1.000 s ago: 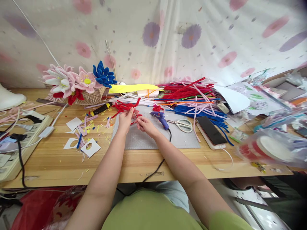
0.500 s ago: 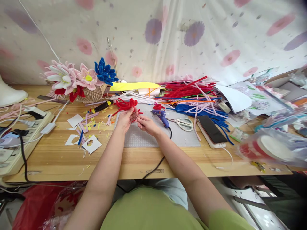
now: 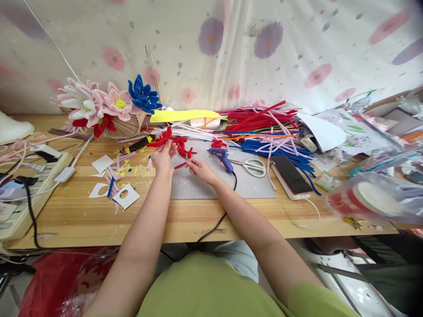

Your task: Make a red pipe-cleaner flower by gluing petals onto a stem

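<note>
Just above the mat [image 3: 251, 187], the left hand [image 3: 163, 157] grips a red flower [image 3: 172, 141], petals toward 12 o'clock. The right hand [image 3: 199, 168], at its 4 o'clock, pinches a red strand [image 3: 180, 165].

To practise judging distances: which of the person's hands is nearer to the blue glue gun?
Right. The right hand lies just left of the glue gun, close beside it. The left hand is farther left, gripping the red flower.
</note>
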`<action>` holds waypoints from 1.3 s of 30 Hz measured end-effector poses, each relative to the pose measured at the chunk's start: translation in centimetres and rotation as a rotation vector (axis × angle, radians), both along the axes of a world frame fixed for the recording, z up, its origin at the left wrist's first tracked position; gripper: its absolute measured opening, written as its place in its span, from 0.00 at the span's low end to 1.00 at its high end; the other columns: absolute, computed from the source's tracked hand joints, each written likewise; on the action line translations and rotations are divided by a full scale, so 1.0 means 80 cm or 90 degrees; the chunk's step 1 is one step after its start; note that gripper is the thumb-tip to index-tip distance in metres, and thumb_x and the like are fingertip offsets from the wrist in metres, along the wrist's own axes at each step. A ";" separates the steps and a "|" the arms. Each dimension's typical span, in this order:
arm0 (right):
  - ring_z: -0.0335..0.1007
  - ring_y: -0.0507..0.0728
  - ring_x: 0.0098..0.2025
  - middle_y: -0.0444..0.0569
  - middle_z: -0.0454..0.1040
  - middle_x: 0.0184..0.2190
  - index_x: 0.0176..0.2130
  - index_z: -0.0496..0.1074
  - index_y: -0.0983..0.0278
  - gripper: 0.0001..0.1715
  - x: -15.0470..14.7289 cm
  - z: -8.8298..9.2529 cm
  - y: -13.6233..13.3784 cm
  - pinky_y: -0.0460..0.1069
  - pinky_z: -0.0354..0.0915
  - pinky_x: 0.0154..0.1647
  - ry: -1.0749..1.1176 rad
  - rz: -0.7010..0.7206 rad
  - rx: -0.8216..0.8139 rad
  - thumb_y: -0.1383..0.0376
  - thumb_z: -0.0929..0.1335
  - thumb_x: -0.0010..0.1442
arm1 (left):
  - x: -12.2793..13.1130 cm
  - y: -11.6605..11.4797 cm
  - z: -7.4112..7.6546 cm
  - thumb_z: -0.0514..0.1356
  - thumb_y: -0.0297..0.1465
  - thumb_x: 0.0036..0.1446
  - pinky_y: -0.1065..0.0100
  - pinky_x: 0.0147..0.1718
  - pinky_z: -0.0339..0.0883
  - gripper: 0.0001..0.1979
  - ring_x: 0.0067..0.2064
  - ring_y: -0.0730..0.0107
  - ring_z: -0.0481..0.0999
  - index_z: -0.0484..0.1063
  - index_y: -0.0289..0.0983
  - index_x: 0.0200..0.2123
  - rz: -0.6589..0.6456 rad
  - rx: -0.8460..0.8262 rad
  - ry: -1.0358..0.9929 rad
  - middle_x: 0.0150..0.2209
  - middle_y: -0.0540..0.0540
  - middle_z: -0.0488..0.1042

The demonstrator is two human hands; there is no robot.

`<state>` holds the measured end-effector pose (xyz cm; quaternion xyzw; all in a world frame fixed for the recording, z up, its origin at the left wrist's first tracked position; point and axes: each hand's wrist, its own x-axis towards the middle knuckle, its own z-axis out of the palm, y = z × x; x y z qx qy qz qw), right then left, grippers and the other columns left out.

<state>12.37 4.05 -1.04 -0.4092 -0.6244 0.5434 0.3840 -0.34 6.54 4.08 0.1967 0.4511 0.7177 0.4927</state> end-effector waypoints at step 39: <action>0.64 0.48 0.24 0.40 0.67 0.25 0.33 0.70 0.65 0.20 0.049 -0.036 0.001 0.46 0.64 0.27 0.137 -0.163 -0.101 0.56 0.72 0.41 | -0.071 -0.008 0.064 0.66 0.27 0.39 0.70 0.36 0.66 0.04 0.36 0.61 0.77 0.80 0.38 0.24 -0.189 0.128 0.792 0.25 0.49 0.78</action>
